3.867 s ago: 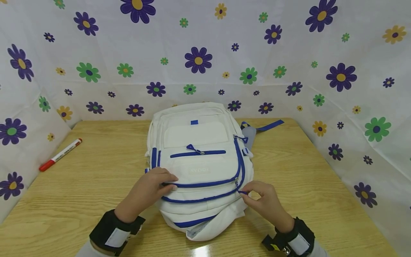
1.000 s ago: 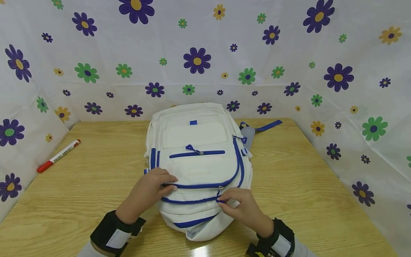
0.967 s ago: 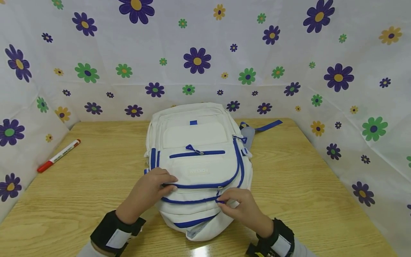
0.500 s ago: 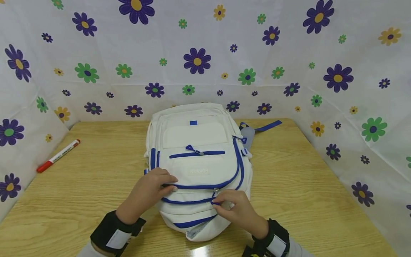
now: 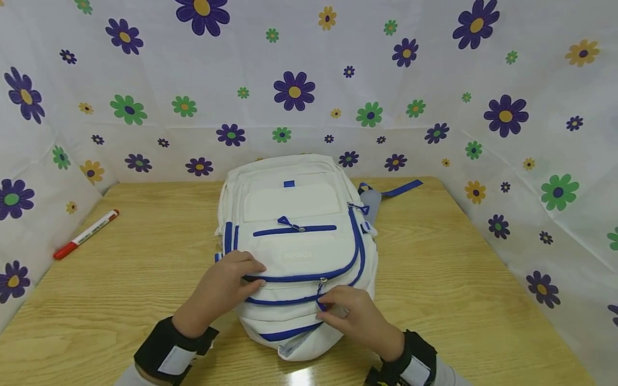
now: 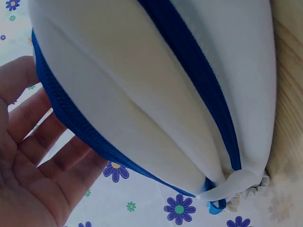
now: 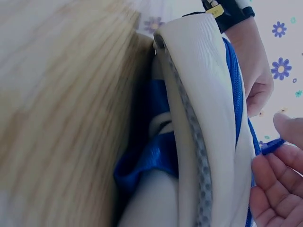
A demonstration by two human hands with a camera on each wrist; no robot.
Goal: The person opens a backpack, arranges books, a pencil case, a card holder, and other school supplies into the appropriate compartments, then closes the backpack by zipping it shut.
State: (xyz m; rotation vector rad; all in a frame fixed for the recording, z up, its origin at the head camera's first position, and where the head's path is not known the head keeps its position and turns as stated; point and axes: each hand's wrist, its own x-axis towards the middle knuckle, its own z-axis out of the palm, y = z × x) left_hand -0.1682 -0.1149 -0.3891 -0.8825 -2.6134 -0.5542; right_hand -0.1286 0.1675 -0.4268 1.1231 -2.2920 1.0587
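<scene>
A white backpack (image 5: 292, 201) with blue zippers lies front side up in the middle of the table. My left hand (image 5: 222, 287) pinches the edge of its front pocket at the left end of a blue zipper, thumb below and fingers above. In the left wrist view, fingers lie along the blue zipper tape (image 6: 71, 123). At the same zipper's right part, my right hand (image 5: 354, 311) pinches a blue zipper pull (image 7: 272, 145) between thumb and forefinger. The metal slider (image 5: 323, 280) sits on the zipper just above that hand. A lower pocket opening (image 5: 294, 348) gapes at the near end.
A red-capped marker (image 5: 86, 235) lies on the wooden table (image 5: 159, 230) at the left. A strap with a blue end (image 5: 402, 188) sticks out behind the backpack at the right. A flower-patterned cloth (image 5: 318, 48) hangs around the back and sides.
My right hand has drawn the zipper pull leftward along the pocket zipper from the backpack's right corner, with only a slight shift in the last half second. The left hand has stayed in place.
</scene>
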